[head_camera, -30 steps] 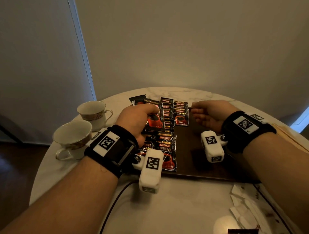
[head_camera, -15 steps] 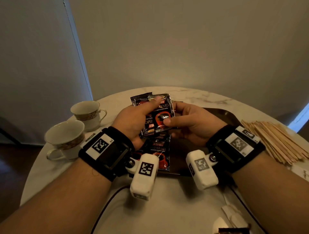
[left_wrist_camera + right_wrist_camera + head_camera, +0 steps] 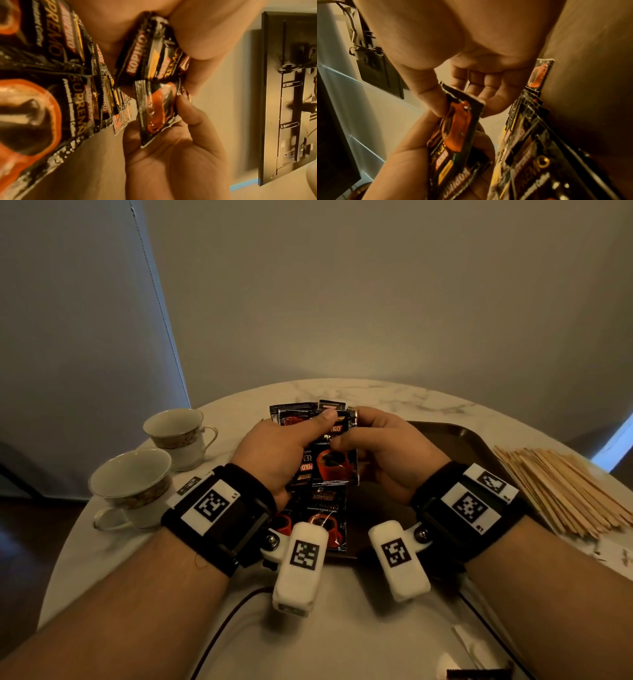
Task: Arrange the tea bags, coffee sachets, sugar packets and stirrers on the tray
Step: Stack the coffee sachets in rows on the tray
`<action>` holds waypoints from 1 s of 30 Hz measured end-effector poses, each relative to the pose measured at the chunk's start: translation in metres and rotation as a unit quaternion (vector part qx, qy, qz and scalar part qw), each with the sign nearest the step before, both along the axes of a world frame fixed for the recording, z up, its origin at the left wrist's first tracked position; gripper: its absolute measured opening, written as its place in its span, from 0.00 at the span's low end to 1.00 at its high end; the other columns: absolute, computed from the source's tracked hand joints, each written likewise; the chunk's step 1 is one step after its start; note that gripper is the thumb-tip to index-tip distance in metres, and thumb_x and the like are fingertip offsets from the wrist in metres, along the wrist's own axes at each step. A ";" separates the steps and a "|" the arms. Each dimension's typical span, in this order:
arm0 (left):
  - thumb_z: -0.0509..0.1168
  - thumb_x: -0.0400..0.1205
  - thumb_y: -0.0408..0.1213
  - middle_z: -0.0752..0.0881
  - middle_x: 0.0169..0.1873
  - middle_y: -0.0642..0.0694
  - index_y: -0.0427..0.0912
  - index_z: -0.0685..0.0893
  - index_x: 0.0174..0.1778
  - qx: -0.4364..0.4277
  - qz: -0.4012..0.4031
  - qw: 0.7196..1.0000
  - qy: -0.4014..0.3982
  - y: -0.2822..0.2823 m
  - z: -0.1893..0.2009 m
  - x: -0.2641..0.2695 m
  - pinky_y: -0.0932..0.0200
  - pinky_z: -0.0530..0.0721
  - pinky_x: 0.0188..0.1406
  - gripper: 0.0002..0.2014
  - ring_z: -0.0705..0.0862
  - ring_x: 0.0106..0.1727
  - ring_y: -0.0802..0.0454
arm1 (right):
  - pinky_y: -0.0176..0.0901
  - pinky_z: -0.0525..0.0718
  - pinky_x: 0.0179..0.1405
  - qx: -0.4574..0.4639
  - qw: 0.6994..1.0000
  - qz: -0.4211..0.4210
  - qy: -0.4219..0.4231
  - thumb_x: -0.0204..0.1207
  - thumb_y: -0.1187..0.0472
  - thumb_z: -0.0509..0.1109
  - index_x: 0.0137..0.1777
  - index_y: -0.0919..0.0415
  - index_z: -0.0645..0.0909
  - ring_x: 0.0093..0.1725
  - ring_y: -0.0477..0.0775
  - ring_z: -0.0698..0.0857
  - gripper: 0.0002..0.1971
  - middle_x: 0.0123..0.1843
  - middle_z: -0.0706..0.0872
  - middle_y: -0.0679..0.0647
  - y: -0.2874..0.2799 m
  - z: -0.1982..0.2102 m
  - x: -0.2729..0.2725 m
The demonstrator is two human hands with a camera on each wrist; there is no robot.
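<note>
the left hand [image 3: 274,446] clamps a small stack of glossy black coffee sachets with a red cup print [image 3: 329,453] between thumb and curled fingers, holding it raised above the dark brown plastic tray [image 3: 455,440], probably so that 1 can be dealt off at a time. the right hand [image 3: 387,450] pinches the top sachet by its edge between thumb and forefinger, a grip that looks meant for peeling it from the stack. more sachets [image 3: 322,518] already lie overlapped in a row along the tray's left side, while the pale wooden stirrers [image 3: 561,484] wait in a heap on the white marble desk [image 3: 342,628] just right of the tray.
</note>
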State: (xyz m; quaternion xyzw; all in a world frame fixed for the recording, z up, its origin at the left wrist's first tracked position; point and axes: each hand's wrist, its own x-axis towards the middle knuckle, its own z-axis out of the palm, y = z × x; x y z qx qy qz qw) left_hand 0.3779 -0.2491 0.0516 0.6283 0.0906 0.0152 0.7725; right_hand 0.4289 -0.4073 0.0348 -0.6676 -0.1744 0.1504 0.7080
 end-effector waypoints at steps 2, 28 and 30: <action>0.80 0.77 0.45 0.94 0.42 0.35 0.37 0.91 0.52 0.000 0.002 1.000 0.003 0.001 0.000 0.000 0.34 0.92 0.50 0.16 0.94 0.43 0.34 | 0.63 0.86 0.56 -0.002 1.000 -0.015 0.002 0.80 0.68 0.72 0.56 0.60 0.87 0.50 0.67 0.89 0.07 0.51 0.91 0.61 0.000 -0.001 0.000; 0.74 0.82 0.38 0.88 0.34 0.45 0.38 0.91 0.52 -0.120 0.043 0.991 0.032 0.015 -0.006 0.019 0.56 0.87 0.30 0.08 0.85 0.30 0.50 | 0.45 0.89 0.37 -0.140 0.940 -0.259 0.173 0.77 0.72 0.76 0.52 0.68 0.87 0.39 0.53 0.88 0.05 0.41 0.88 0.58 -0.054 -0.015 0.070; 0.74 0.82 0.37 0.88 0.33 0.45 0.37 0.90 0.51 -0.118 0.042 0.992 0.028 0.015 -0.006 0.019 0.56 0.87 0.29 0.07 0.85 0.29 0.51 | 0.47 0.91 0.44 -0.159 0.939 -0.254 0.170 0.76 0.72 0.78 0.51 0.67 0.88 0.43 0.55 0.89 0.06 0.45 0.90 0.60 -0.051 -0.015 0.068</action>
